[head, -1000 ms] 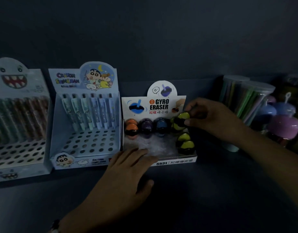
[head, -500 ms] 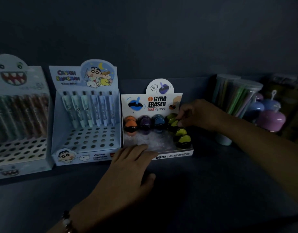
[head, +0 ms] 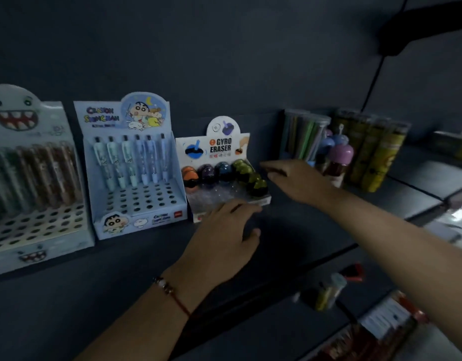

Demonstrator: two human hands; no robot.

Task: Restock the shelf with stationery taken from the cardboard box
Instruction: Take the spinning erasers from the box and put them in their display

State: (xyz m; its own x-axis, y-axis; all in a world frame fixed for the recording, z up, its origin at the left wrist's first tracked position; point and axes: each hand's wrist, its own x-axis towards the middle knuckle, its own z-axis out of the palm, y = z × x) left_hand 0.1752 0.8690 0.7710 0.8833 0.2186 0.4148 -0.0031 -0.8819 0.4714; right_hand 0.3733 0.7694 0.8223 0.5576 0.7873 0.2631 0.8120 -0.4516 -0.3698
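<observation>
My left hand (head: 222,231) lies flat at the centre of the frame, fingers (head: 240,207) spread over the front edge of the Gyro Eraser display box (head: 219,149) on the dark shelf (head: 107,282). My right hand (head: 300,181) hovers just right of the box, fingers loosely extended and pinching nothing, near the yellow-and-black gyro erasers (head: 253,178) in the right column. A Crayon Shin-chan pen display (head: 132,165) stands left of the box. The cardboard box is out of view.
</observation>
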